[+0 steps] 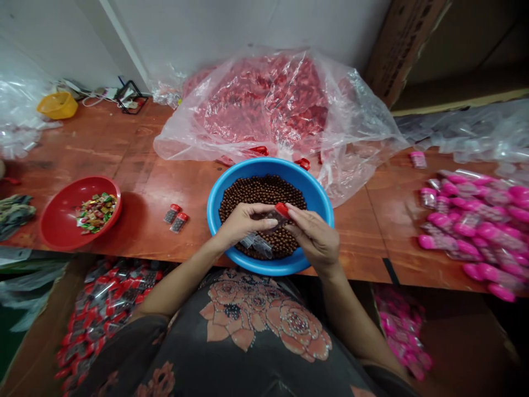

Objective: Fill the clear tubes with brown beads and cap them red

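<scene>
At the table's (353,231) near edge, over a blue basin (322,205), the left hand (243,222) gripped a small clear bottle (274,217) while the right hand (320,238) pinched its red cap (282,209); crooked pressure might have dropped it among brown beads (260,190).

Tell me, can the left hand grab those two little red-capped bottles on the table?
Probably yes: the bottles lie left of the blue bowl, with nothing covering them. But the left hand is holding another bottle, so it might need freeing first.
</scene>
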Demonstrator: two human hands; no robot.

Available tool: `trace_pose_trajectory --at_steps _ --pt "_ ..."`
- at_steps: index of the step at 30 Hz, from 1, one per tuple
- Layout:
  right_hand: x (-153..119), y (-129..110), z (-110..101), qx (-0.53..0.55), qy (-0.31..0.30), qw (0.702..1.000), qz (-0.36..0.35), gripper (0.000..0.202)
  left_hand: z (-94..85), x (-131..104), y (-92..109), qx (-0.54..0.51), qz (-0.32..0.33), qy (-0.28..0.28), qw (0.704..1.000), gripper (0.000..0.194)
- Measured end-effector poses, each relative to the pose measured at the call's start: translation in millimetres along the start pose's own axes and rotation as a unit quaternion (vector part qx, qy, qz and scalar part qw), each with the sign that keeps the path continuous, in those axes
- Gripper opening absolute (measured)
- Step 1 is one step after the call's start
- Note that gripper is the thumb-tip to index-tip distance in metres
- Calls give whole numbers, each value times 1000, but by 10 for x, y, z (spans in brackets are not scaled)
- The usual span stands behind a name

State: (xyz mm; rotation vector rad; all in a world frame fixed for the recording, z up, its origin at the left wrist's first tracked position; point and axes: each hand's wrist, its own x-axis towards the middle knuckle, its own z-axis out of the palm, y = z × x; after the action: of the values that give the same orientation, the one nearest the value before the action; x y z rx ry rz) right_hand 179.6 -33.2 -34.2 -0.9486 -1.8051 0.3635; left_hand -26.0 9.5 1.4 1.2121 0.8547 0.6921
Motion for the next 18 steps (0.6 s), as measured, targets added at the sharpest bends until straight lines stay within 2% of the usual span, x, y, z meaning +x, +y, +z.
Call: trace_pose_trajectory --at_steps 4,8,11,13,15,18 --pt "-8 -28 71 -29 -4 1000 7 65 31 -9 -3 39 29 5 999 34" --pt "-17 -16 141 -76 -24 996 34 87 130 24 -23 19 26 21 999 36" --pt "-5 -26 174 -91 -32 995 18 88 248 82 -51 -93 -42 43 994 58" --pt "7 -41 188 -96 -29 995 -3 89 338 117 -71 -158 -98 30 982 69" --pt "14 -53 199 -100 -24 995 -15 91 425 140 -94 -178 -114 29 977 67" --pt "22 -65 202 -101 -9 995 -26 91 514 149 -127 -169 -75 74 980 51"
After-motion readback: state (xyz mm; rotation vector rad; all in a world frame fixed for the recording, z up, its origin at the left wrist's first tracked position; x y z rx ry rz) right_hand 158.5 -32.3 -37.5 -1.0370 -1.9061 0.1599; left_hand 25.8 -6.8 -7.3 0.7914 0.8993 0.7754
